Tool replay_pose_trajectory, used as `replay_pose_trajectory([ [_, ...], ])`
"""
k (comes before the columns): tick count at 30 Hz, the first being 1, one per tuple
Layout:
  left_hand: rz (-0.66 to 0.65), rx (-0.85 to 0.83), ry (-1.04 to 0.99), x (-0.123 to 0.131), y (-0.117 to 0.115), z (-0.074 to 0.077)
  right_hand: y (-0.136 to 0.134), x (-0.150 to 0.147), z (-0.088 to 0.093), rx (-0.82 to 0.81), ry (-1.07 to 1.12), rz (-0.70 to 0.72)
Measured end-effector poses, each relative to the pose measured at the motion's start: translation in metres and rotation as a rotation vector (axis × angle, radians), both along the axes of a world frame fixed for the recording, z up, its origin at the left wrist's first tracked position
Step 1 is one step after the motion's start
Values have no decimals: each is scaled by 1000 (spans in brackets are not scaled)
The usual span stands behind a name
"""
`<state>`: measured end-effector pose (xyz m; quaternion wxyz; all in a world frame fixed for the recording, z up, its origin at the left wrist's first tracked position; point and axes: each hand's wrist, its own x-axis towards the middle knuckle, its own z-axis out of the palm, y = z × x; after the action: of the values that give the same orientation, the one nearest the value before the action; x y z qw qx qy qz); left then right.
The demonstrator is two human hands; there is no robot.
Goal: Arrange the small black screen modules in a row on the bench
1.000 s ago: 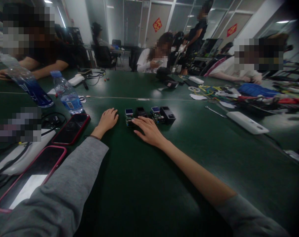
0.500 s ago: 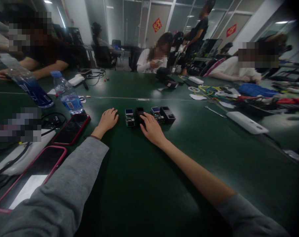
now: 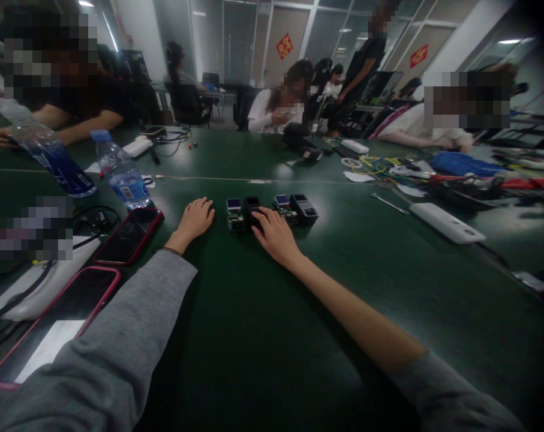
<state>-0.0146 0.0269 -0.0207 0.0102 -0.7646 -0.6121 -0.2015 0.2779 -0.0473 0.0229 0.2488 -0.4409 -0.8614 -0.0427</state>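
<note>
Palm down on the green table [image 3: 236, 336], my left hand [image 3: 195, 219] holds nothing, its fingers stretched out. Just right of it stands a small circuit board with a screen [image 3: 234, 215]. My right hand [image 3: 276, 235] is open, fingers slightly spread, its thumb and index finger at a small black case [image 3: 252, 204]; contact is hard to make out. The hand partly hides that case. Behind its fingers sits a second circuit board with a screen [image 3: 284, 204]. A second dark case with a grey front [image 3: 303, 208] ends the row on the right.
Left are a red-edged phone [image 3: 130, 236], a pink-edged phone [image 3: 60, 321], a water bottle [image 3: 123, 174] and a bottle of blue liquid [image 3: 58, 159]. A wrench [image 3: 389, 204], a white power strip [image 3: 447, 222] and tangled cables [image 3: 375, 165] lie right. Several people sit around.
Both hands stay almost in place, and the row of small devices looks unmoved. The view has shifted slightly. In the background, a standing person has changed posture.
</note>
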Motion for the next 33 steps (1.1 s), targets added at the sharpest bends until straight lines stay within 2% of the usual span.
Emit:
replay_pose_trajectory([
  [18, 1, -11, -2, -1, 0, -1, -1, 0, 1, -15, 8, -6],
  [22, -5, 2, -9, -2, 0, -2, -1, 1, 1, 10, 73, -6],
  [27, -9, 2, -14, -3, 1, -1, 9, 9, -7, 109, 239, -189],
  [31, 7, -33, 44, -2, 1, 1, 22, 16, -20, 63, 298, -352],
  [33, 21, -49, 76, 0, 0, 3, 25, 17, -24, 26, 299, -385],
])
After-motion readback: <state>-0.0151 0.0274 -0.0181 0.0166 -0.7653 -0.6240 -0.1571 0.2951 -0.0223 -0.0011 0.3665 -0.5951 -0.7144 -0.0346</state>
